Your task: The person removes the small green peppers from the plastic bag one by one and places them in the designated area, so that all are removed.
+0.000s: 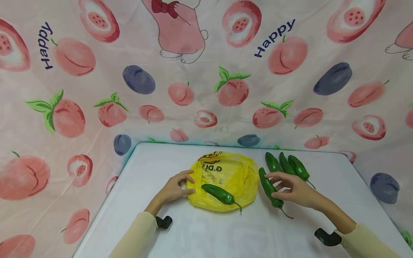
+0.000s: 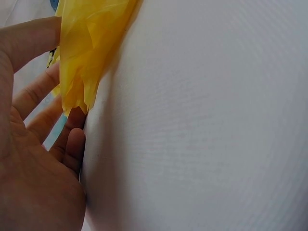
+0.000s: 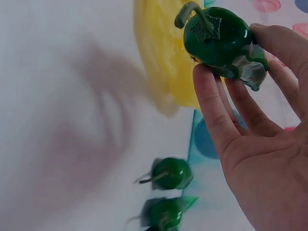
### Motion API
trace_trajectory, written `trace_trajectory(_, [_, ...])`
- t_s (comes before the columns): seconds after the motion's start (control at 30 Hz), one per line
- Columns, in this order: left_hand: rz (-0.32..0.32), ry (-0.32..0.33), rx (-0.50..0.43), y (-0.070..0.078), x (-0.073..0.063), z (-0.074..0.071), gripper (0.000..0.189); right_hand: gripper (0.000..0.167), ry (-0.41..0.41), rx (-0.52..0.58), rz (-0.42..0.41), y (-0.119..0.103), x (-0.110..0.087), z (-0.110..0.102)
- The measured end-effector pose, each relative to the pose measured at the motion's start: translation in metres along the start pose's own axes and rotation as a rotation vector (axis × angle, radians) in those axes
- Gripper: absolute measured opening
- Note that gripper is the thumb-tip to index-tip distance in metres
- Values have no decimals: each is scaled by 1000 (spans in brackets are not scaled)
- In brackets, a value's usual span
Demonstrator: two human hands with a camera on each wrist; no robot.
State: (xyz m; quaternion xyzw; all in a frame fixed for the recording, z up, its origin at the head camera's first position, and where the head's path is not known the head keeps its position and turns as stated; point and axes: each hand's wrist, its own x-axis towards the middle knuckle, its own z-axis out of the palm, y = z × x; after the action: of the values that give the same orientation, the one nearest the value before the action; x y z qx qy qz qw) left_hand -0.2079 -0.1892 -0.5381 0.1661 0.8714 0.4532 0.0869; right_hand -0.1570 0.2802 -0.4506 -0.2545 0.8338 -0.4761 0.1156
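Yellow plastic bag (image 1: 240, 172) on white table (image 1: 219, 234) — one green pepper (image 1: 217, 194) lies across its near side, stem past the edge; can't tell what's inside. Left hand (image 1: 174, 187) pinches the bag's left edge, thumb and fingers. Right hand (image 1: 295, 189), well apart from it, grips a second pepper (image 1: 266, 185) just right of the bag — three more peppers (image 1: 297, 166) side by side beyond.

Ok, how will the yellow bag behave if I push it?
The yellow bag looks thin and creased, so probably floppy and light. Pushed, it may crumple, and the glossy pepper lying on it could roll or slide.
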Motion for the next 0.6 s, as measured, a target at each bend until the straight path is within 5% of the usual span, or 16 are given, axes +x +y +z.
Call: trace_trajectory(0.6, [-24,5,2,3,1,0,23,56,133,-21,71,26,-29,1])
